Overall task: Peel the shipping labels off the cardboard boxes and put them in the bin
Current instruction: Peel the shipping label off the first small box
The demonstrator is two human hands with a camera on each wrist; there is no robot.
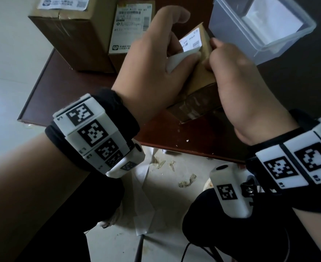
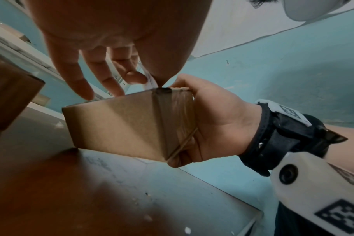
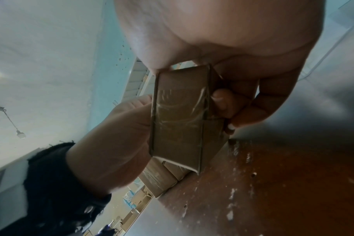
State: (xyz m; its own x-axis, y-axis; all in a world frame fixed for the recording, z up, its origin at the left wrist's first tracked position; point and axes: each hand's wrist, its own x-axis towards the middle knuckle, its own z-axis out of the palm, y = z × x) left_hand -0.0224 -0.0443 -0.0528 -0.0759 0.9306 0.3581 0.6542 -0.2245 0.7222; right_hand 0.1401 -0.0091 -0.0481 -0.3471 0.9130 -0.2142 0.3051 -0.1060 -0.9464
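Head view: the small brown cardboard box [image 1: 199, 82] is gripped by the right hand [image 1: 237, 80] above the dark wooden counter [image 1: 61, 87]; the white paper shipping label [image 1: 184, 52], half lifted, is pinched by the left hand [image 1: 156, 59]. The clear plastic bin [image 1: 231, 44] stands just beside.

Left wrist view: thumb and forefinger are closed on the label's edge.

Right wrist view: fingers [image 3: 222, 102] are curled round the box.

Label judged thin and tearable; best held at the freed edge.

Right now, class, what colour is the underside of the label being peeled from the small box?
White, plain and unprinted; the peeled flap of the label shows best in the head view.
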